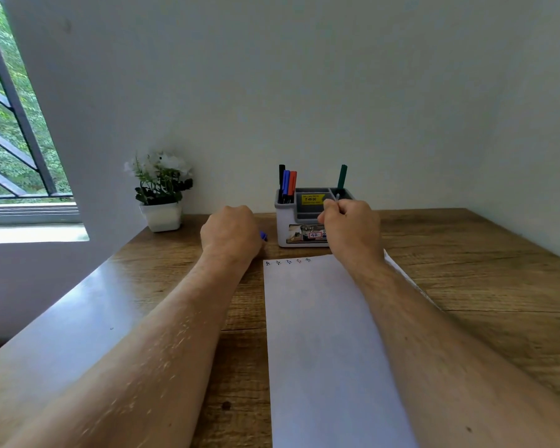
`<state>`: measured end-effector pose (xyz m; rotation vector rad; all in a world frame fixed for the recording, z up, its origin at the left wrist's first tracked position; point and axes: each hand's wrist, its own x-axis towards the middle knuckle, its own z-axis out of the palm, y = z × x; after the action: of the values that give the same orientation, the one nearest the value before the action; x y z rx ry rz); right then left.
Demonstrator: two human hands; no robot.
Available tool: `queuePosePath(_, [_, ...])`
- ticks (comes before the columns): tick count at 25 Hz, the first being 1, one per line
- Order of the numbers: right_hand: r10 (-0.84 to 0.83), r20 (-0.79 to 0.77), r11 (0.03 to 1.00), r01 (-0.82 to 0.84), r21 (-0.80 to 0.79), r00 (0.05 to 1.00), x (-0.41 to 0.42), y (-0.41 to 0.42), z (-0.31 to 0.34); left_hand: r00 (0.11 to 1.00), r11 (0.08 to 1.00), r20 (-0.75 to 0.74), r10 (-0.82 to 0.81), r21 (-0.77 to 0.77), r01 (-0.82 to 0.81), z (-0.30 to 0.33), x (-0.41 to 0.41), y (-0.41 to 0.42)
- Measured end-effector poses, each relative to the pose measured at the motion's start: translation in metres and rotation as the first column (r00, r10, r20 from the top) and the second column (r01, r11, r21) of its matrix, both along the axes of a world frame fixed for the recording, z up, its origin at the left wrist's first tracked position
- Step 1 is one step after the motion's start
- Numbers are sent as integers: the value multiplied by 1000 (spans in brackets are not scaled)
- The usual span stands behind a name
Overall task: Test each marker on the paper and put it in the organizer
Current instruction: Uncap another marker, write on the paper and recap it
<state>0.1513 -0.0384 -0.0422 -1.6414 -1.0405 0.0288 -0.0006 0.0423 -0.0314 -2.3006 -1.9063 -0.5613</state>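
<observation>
With the right hand (349, 226) pinching a pen (337, 196) and the left hand (230, 231) gripping a blue marker (263, 236), either could snag the organizer (285, 221) and tip it.

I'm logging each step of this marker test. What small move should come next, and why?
Probably lower the pen in the right hand into the organizer, beside the green marker. Its tip already hovers over that compartment, and five test marks sit on the paper. The left hand holds a blue piece.
</observation>
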Motion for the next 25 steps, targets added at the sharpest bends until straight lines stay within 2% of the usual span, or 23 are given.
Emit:
queuePosePath(7, [2,1,1000,-2,-3,1000,-1,1,0,999,999,-39,31,14,-30,-3,0,2])
queuePosePath(10, [0,-6,1000,0,-2,1000,-1,1,0,996,999,82,28,43,-31,3,-1,-2])
queuePosePath(13, [0,1,1000,0,-1,1000,-1,0,0,953,997,300,-34,78,11,15,-1,-9])
queuePosePath(16, [22,-2,1000,-22,4,1000,-2,-3,1,853,986,501,-146,147,83,22,1,-22])
queuePosePath(20, [197,-7,979,-197,49,980,-12,-10,6,603,943,726,-331,235,235,25,8,-38])
queuePosePath(22, [295,2,951,-294,95,955,-18,-14,9,478,920,792,-381,271,284,25,12,-44])
queuePosePath(25, [461,-90,879,-440,185,883,-23,-18,12,346,876,839,-420,274,398,23,17,-47])
